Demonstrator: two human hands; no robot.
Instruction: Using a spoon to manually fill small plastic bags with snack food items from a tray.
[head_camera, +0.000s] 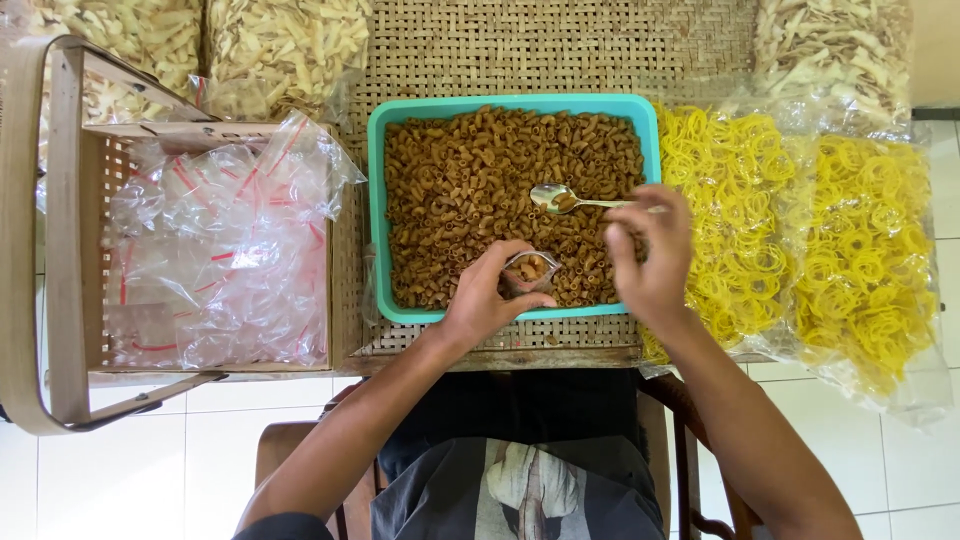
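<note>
Fingers of my left hand (487, 298) curl closed around a small clear plastic pouch (529, 269), holding its mouth open above the near edge of the teal rectangular plastic tub (375, 210). The pouch already shows some brown curled macaroni snacks (480, 170) inside, the same kind that fills the tub. My right hand (650, 255) pinches the handle of a shiny metal spoon (560, 198), whose bowl carries a small load and hangs over the middle of the tub, a little far of the pouch.

Left of the tub, a woven basket with a wooden frame (60, 230) holds a heap of empty clear zip pouches with red strips (220, 240). Right of it lie big clear bags of yellow ring-shaped crackers (800, 230); pale stick crackers in bags (290, 45) sit at the far edge.

As I judge it, the pouch mouth is narrow against the spoon, so a tilted spoon could scatter pieces. A slack grip could let the mouth fold shut or drop the pouch into the tub.
</note>
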